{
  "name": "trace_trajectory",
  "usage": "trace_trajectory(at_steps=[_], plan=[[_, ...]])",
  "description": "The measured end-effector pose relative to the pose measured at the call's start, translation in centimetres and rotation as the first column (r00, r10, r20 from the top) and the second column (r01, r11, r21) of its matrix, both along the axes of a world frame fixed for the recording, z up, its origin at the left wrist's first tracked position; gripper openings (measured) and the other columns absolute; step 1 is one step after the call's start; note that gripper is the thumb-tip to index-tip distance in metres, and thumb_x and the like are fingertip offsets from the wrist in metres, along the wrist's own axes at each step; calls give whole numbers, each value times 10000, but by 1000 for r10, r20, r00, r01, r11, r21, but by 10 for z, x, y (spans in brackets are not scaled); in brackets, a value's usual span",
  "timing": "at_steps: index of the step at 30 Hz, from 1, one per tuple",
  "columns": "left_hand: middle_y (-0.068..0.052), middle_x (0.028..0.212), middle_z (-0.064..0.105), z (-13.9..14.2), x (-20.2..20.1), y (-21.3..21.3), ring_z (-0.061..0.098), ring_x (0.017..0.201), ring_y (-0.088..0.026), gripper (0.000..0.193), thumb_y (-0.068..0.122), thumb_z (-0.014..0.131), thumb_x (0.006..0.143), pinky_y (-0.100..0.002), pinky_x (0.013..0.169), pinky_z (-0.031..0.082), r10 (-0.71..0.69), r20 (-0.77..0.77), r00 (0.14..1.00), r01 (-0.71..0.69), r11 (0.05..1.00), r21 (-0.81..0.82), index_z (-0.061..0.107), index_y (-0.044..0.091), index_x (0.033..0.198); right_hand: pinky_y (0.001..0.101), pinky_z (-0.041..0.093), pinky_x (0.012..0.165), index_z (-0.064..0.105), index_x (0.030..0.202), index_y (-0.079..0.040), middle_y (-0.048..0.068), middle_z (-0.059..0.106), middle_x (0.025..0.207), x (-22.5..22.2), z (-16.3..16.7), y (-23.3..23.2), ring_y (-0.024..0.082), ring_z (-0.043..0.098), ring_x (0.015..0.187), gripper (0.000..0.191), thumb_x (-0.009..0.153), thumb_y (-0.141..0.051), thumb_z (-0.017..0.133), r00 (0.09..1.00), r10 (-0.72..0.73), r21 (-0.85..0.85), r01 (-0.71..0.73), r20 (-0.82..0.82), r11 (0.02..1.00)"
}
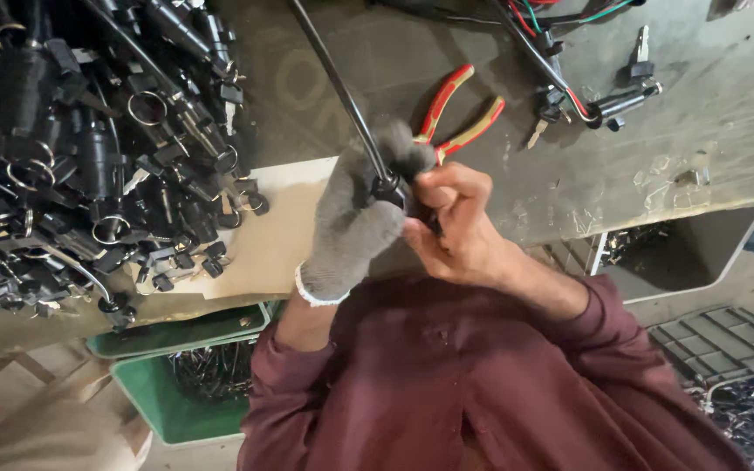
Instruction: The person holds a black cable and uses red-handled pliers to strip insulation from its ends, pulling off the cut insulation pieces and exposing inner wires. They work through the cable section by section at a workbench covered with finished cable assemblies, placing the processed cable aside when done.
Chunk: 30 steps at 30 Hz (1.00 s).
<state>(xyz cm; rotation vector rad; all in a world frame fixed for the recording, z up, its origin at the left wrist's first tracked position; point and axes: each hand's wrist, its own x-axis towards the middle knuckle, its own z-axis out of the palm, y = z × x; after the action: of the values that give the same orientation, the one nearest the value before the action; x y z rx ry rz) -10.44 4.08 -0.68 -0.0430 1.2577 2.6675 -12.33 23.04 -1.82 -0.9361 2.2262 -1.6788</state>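
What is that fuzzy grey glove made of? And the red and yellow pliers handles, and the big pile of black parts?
The grey glove on the left hand looks like knitted fabric: fuzzy, with a ribbed white cuff. The pliers handles seem coated in rubber or plastic: smooth, bright red and yellow. The black parts look like shiny plastic with silvery metal rings, though that is hard to confirm.

No labels, signs or screens in view. Packages: only open containers. A green tray (154, 397), rectangular w/ pale rim, stands at lower left of the frame, under the tabletop (656, 148) edge; dark parts inside. A white-rimmed bin (691, 283) at centre right, and a grey crate (726, 344) at lower right.
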Motion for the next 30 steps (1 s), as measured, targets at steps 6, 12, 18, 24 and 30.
trace_trajectory(at_steps=[6, 12, 18, 24, 30], plan=[[-81, 1455, 595, 22, -5, -1, 558, 1324, -156, 593, 268, 672, 1092, -312, 1208, 421, -14, -30, 999, 10, 991, -133, 417, 17, 1564, 399, 480, 932, 115, 1373, -8, 207, 597, 1062, 5, -21, 3, 283, 623, 968, 703, 921, 144, 631, 980, -115, 106, 133, -160, 985], [-78, 1259, 623, 22, 7, 4, 591, 1106, -134, 332, 240, 530, 1147, -299, 1009, 536, 109, -44, 993, -117, 945, -307, 519, -5, 1371, 406, 501, 889, 359, 1311, -58, 169, 639, 1127, -18, 20, -4, 320, 652, 996, 658, 874, -202, 830, 947, -66, 328, 173, -314, 929], [-18, 983, 569, 19, 16, -5, 526, 820, -60, 242, 201, 505, 1152, -206, 771, 463, 137, -78, 987, -155, 943, -294, 521, 15, 1306, 521, 426, 979, 632, 1248, -24, 212, 630, 1287, -78, 76, 8, 447, 580, 1203, 714, 751, -505, 814, 834, 168, 554, 187, -526, 811], [-6, 1005, 531, 30, 13, -7, 477, 824, -52, 328, 293, 548, 1127, -211, 753, 435, 62, -10, 998, -62, 950, -305, 523, 19, 1305, 513, 378, 932, 654, 1186, -92, 61, 611, 1165, -69, 34, 29, 288, 597, 1029, 544, 935, -562, 766, 851, 196, 702, 248, -487, 668], [-46, 1068, 603, 55, 14, -9, 508, 840, -57, 506, 429, 566, 1115, -219, 773, 443, -42, 124, 991, 51, 996, -70, 474, -6, 1356, 393, 474, 933, 653, 1139, -39, 85, 675, 1142, -54, 31, 41, 289, 637, 1039, 375, 995, -376, 735, 974, -109, 262, 54, 201, 964]])
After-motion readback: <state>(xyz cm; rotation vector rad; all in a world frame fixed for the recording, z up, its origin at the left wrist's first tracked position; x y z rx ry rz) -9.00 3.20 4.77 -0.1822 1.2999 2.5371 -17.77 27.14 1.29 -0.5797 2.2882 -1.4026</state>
